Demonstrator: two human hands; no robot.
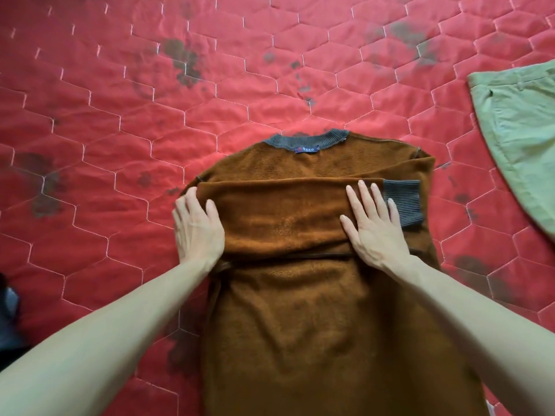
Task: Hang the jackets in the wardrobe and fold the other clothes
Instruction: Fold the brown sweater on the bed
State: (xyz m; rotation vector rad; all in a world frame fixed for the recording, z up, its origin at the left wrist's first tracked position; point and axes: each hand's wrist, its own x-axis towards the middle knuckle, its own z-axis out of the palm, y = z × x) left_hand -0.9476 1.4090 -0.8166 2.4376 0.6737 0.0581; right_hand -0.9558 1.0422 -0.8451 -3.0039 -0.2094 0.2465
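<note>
A brown sweater (306, 319) with a grey ribbed collar and a blue neck label lies flat on the red quilted bed cover (126, 121), collar away from me. One sleeve is folded across the chest, and its grey cuff (404, 202) rests near the right edge. My left hand (196, 226) presses flat on the sweater's left edge at the fold, fingers apart. My right hand (375, 226) lies flat on the folded sleeve, just left of the cuff. Neither hand grips the cloth.
A pale green garment (522, 124) lies on the cover at the right edge of view. A dark object (9, 319) shows at the lower left edge. The cover has dark flower prints and hexagon stitching.
</note>
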